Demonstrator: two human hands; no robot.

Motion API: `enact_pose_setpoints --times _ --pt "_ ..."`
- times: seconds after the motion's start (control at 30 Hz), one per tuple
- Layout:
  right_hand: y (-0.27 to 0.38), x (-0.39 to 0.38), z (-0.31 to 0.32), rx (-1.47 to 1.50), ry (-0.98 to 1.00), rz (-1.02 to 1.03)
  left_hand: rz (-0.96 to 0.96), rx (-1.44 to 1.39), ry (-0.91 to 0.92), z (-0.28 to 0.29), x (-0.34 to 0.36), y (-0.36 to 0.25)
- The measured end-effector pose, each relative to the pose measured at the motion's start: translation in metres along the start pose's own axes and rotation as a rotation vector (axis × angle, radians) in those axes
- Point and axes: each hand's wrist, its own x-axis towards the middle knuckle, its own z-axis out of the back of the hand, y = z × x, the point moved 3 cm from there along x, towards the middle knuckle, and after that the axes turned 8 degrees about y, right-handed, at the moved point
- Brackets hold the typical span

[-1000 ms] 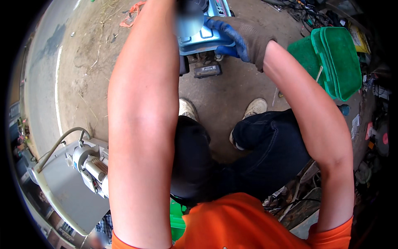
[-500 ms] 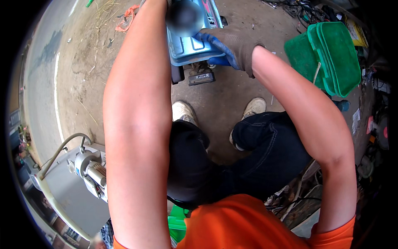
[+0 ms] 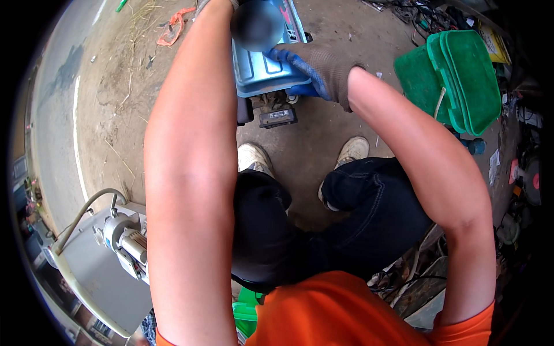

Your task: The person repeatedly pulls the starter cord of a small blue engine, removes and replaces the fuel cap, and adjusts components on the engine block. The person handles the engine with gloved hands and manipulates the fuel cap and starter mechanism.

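At the top of the view, a shiny blue metal tank-like casing with pressed ridges sits over dark machine parts. My right hand, in a grey-brown knit glove with blue coating, grips its near right edge; blue-coated parts of the glove show above and below that edge. My left arm reaches straight up to the top of the frame. Only a sliver of my left hand's glove shows there, and the fingers are hidden. A dark, blurred round patch covers part of the casing between my hands. Under the casing is a small black rectangular part.
A green plastic tub stands at the right, near piled scrap and cables. At lower left is a grey panel with a bent tube frame and a silver motor-like unit. An orange scrap lies on the ground by the road.
My right hand and the blue casing's near edge have shifted slightly left and down in view. The right hand keeps its grip. Otherwise the scene looks nearly the same.
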Motion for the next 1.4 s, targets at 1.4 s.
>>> enact_pose_setpoints --times 1.4 --pt "0.048 -0.028 0.013 -0.097 -0.178 -0.039 0.083 -0.801 -0.003 0.002 -0.028 0.021"
